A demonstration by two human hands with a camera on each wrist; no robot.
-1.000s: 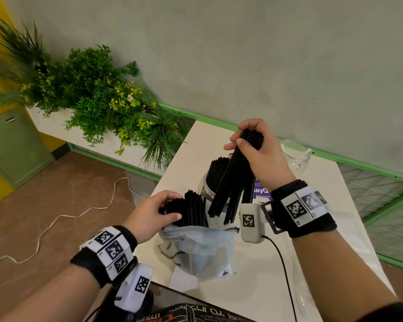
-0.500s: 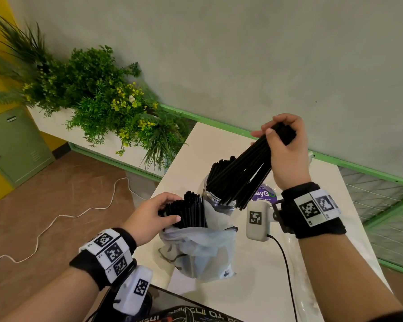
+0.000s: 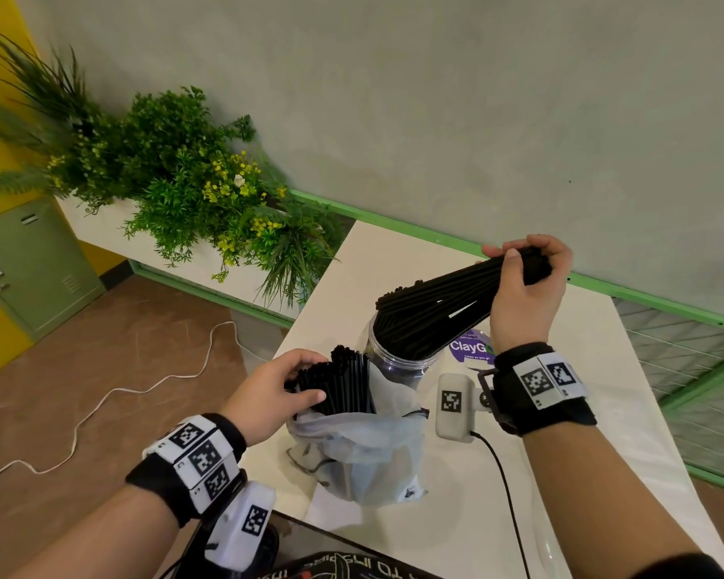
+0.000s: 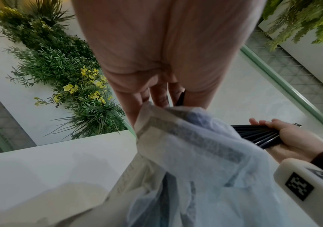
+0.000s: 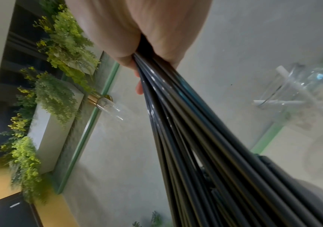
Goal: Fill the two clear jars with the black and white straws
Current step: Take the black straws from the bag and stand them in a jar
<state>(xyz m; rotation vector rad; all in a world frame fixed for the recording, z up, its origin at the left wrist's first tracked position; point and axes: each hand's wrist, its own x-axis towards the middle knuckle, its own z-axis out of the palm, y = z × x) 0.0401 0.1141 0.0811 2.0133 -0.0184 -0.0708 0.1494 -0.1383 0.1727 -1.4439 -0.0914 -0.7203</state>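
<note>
My right hand (image 3: 523, 286) grips the upper end of a thick bundle of black straws (image 3: 448, 305), which slants down to the left. Its lower ends sit in the mouth of a clear jar (image 3: 393, 361) on the white table (image 3: 602, 390). My left hand (image 3: 276, 392) curls round more black straws (image 3: 343, 386) standing in a thin plastic bag (image 3: 360, 453) in front of that jar. In the right wrist view the bundle (image 5: 195, 138) runs away from my palm, and a second clear jar (image 5: 300, 92) holding a few white straws stands beyond it. The bag (image 4: 195, 153) fills the left wrist view.
A purple ClayGo sticker (image 3: 471, 348) lies on the table beside the jar. A planter of green plants (image 3: 176, 181) stands left of the table, and the grey wall is close behind. A white cable (image 3: 101, 403) trails over the floor. A dark printed item (image 3: 352, 568) lies at the near edge.
My right hand has swung right and away, tipping the bundle from nearly upright to a low slant with its lower ends at the jar mouth. The left hand has stayed on the bagged straws.
</note>
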